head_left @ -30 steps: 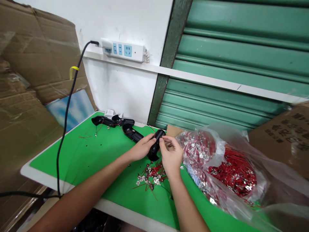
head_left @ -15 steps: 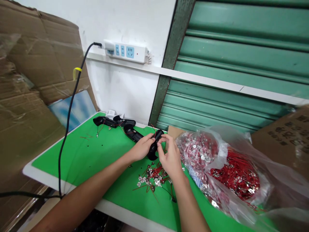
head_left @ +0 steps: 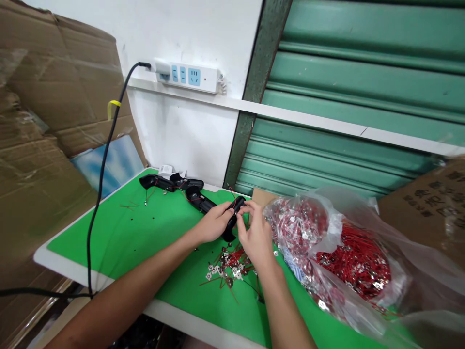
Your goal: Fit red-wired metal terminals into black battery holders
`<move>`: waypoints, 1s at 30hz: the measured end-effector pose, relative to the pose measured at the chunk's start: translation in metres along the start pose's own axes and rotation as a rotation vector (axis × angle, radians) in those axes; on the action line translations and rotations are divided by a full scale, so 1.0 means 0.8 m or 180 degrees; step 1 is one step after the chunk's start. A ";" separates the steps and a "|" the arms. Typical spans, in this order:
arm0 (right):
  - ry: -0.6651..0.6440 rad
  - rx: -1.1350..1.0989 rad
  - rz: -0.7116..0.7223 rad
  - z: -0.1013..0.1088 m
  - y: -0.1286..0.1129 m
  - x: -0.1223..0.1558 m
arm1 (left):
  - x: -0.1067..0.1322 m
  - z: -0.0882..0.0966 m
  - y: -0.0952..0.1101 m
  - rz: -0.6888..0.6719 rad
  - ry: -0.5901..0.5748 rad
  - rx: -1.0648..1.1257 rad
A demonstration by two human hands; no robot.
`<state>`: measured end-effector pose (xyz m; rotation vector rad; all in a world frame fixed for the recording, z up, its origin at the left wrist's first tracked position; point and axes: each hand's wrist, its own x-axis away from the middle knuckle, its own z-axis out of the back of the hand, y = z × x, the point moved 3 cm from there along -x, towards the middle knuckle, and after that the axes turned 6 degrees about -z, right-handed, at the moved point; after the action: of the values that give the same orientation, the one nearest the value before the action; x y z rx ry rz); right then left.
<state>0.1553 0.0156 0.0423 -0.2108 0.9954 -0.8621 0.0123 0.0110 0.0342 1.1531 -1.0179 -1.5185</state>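
Note:
A black curved plastic housing (head_left: 229, 231) is gripped by my left hand (head_left: 215, 222), with the thumb along its upper side. A thin red wire (head_left: 233, 194) sticks up from its far end. My right hand (head_left: 254, 232) is pinched against the housing's right side; whatever sits between those fingertips is too small to make out. Just below the hands lies a loose pile of small silver metal contacts with red wires (head_left: 232, 264). Left of the held piece, another black housing (head_left: 198, 199) rests on the green mat (head_left: 109, 242).
More wired black housings (head_left: 156, 182) lie at the table's back edge. On the right, a clear plastic bag (head_left: 348, 261) bulges with red-wired contacts. A black cable (head_left: 105, 160) hangs from the power strip (head_left: 189, 76) across the table's left side. Cardboard (head_left: 54, 121) stands at left.
The held housing has turned slightly in my left hand, and its lower end looks narrower. My hands stay in nearly the same place.

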 end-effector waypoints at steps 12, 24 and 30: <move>0.0161 0.0506 -0.0001 -0.012 -0.001 0.009 | 0.002 -0.001 0.003 -0.0075 0.0202 -0.0063; 0.0354 0.0279 0.0056 -0.013 -0.003 0.012 | 0.005 -0.005 0.004 -0.0347 0.0237 -0.0423; 0.0716 0.0251 0.0107 -0.016 -0.008 0.013 | 0.010 -0.011 0.003 -0.0399 0.0383 -0.0551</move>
<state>0.1442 0.0069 0.0313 -0.0295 1.1683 -0.9060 0.0202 0.0018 0.0332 1.1875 -0.7302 -1.5816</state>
